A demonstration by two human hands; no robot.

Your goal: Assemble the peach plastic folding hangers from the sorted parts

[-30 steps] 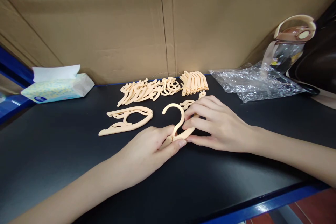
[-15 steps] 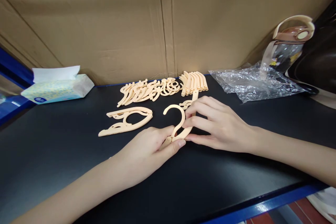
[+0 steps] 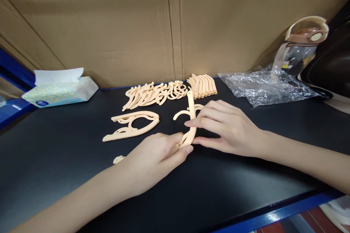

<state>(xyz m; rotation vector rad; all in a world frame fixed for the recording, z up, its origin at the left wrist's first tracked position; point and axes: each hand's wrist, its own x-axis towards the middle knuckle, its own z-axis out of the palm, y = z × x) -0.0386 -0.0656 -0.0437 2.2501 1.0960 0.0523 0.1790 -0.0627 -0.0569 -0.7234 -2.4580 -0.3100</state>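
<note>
A peach-coloured folding hanger (image 3: 192, 116) is held between both hands above the black table. My left hand (image 3: 157, 156) pinches its joint end between thumb and fingers, and one end of a piece pokes out behind my wrist. Around the hanger's upright arm, the fingers of my right hand (image 3: 226, 127) are closed. The curved hook (image 3: 180, 113) shows left of that arm, its lower part hidden behind it. Left of my hands, a folded hanger (image 3: 147, 131) lies flat on the table.
Behind lie a pile of loose hanger pieces (image 3: 144, 95) and a row of curved arms (image 3: 205, 85). A tissue pack (image 3: 62, 93) stands at the left. Clear plastic bags (image 3: 262, 85) and a bottle (image 3: 298, 56) are at the right, with a cardboard wall (image 3: 109, 25) behind.
The right hand has swung the hanger's arm to the left, across the hook, which it now partly covers. More of the end behind my left wrist shows.
</note>
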